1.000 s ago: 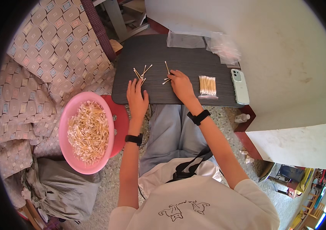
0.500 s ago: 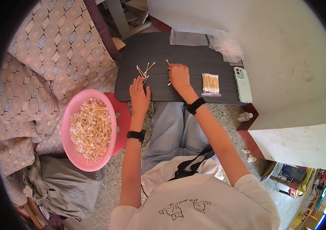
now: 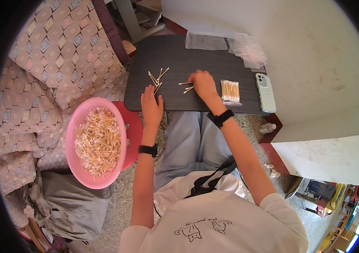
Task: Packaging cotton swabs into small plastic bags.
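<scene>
At the far left, off the table, a pink basin (image 3: 96, 141) sits heaped with cotton swabs on a red stool (image 3: 134, 133). On the dark table (image 3: 196, 59), near its left edge, a small loose cluster of swabs (image 3: 157, 79) lies fanned out. The left hand (image 3: 151, 104) rests flat and open at the table's front edge, fingertips just below that cluster, grasping nothing. Toward the middle of the table the right hand (image 3: 203, 83) is curled, palm down, over a few loose swabs (image 3: 186, 86) whose tips stick out to its left; whether the fingers actually pinch them I cannot tell. Just right of it lies a packed bundle of swabs (image 3: 230, 91) in a clear wrapper, then a phone (image 3: 265, 86) along the right edge. Empty clear bags (image 3: 223, 42) lie at the back edge. The step in hand looks like gathering loose swabs into a count; the next move would call for closing the fingers on them neatly and squaring their ends.
</scene>
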A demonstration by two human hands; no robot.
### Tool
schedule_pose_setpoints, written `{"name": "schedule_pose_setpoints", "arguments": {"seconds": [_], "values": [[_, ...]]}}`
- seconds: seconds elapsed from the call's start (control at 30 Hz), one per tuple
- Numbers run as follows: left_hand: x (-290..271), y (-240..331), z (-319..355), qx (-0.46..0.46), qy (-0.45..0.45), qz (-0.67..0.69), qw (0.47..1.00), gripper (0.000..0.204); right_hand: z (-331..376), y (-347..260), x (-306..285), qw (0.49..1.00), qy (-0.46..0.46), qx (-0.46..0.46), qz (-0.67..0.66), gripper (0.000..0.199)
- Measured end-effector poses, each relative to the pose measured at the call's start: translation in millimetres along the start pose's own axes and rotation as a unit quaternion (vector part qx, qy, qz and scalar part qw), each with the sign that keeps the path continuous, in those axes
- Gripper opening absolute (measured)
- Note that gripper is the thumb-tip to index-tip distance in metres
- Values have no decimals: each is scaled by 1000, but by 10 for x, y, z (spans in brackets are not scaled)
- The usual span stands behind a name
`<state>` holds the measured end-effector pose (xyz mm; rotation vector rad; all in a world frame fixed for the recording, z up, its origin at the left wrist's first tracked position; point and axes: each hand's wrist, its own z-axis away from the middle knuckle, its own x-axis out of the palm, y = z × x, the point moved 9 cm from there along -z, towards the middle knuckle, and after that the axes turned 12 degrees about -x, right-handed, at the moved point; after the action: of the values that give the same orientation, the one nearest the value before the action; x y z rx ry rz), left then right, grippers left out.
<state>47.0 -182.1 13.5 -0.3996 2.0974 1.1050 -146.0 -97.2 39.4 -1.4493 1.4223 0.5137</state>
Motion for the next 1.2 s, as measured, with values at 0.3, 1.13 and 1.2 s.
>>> {"name": "schedule_pose_setpoints", "arguments": {"seconds": [0.3, 1.13, 1.2], "values": [[78, 310, 246, 72, -26, -75, 994, 43, 453, -97, -121, 977, 70, -108, -169, 23], [391, 763, 14, -3, -122, 259, 958, 38, 461, -31, -193, 961, 110, -30, -251, 46], [346, 796, 88, 20, -119, 221, 968, 38, 496, -104, -268, 968, 132, -87, -195, 41]]}}
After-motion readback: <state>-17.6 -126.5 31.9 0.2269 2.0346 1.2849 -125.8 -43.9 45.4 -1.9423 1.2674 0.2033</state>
